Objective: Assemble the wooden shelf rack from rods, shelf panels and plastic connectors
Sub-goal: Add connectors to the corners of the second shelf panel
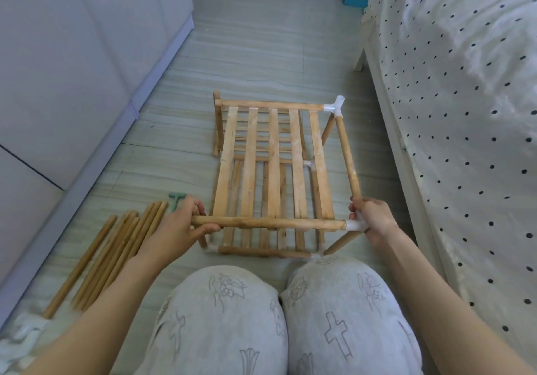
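A partly built wooden rack (273, 171) stands on the floor in front of my knees, with two slatted shelf panels one above the other. My left hand (180, 226) grips the left end of the near top rod (267, 223). My right hand (373, 220) grips the white plastic connector (353, 225) at that rod's right end. Another white connector (335, 107) caps the far right corner. A side rod (347, 156) runs between the two right connectors. The far left corner of the top shelf has no connector.
Several loose wooden rods (110, 255) lie on the floor to my left, with a green mallet (175, 200) beyond them. White cabinets (72, 69) line the left side. A bed with a dotted cover (465, 113) lines the right. Tiled floor (255, 54) stretches ahead.
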A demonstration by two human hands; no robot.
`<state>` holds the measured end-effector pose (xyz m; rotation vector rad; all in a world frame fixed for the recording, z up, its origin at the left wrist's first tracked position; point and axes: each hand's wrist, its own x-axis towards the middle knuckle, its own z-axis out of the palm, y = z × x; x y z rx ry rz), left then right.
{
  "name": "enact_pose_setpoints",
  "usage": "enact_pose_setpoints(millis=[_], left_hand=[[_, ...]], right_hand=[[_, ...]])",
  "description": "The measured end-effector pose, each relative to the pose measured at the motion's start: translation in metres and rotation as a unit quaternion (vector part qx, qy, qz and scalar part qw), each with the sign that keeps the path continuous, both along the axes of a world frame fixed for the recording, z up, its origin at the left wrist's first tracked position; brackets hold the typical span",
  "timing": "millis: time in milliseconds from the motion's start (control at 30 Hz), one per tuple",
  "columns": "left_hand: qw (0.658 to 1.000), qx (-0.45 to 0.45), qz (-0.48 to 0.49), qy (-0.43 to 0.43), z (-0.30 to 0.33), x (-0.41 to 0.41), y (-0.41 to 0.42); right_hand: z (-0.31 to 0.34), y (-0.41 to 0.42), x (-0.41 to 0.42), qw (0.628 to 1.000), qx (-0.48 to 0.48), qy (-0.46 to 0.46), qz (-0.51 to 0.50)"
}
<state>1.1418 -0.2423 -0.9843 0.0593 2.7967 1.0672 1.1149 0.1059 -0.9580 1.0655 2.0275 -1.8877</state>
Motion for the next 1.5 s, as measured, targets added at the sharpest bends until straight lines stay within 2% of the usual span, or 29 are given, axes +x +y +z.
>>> enact_pose_setpoints(millis=[133, 267, 367, 467, 600, 767, 967, 1200, 1500], left_hand=[[1.0, -0.025, -0.008, -0.003, 0.002, 0.008, -0.001], [0.999, -0.034, -0.011, -0.019, 0.003, 0.008, -0.001], [0.997, -0.029, -0.052, -0.046, 0.004, 0.003, -0.007], [0.997, -0.024, -0.07, -0.03, 0.003, 0.005, -0.012], [1.0, 0.006, -0.029, 0.003, 0.003, 0.011, -0.013], [0.998, -0.043, -0.011, 0.033, 0.009, 0.008, -0.012], [0.996, -0.057, 0.034, 0.064, 0.006, 0.012, -0.006], [0.991, 0.041, 0.11, 0.063, 0.007, 0.012, 0.007], [0.994, 0.043, 0.079, 0.06, 0.011, 0.015, 0.008]], right_hand=[[0.001, 0.001, -0.001, 0.999, 0.023, 0.0, 0.034], [0.004, 0.0, -0.001, 1.0, -0.007, -0.002, 0.023], [0.006, 0.002, -0.002, 1.0, -0.027, -0.007, 0.013], [0.009, 0.005, -0.001, 0.998, -0.051, -0.008, 0.02], [0.008, 0.009, 0.0, 0.997, -0.071, -0.001, 0.019], [0.007, 0.006, 0.0, 0.997, -0.071, 0.005, 0.009], [0.005, -0.001, 0.002, 0.998, -0.054, 0.008, -0.029], [0.0, -0.014, 0.001, 0.998, -0.037, 0.002, -0.053], [-0.004, -0.012, -0.007, 0.999, -0.02, 0.026, -0.014]])
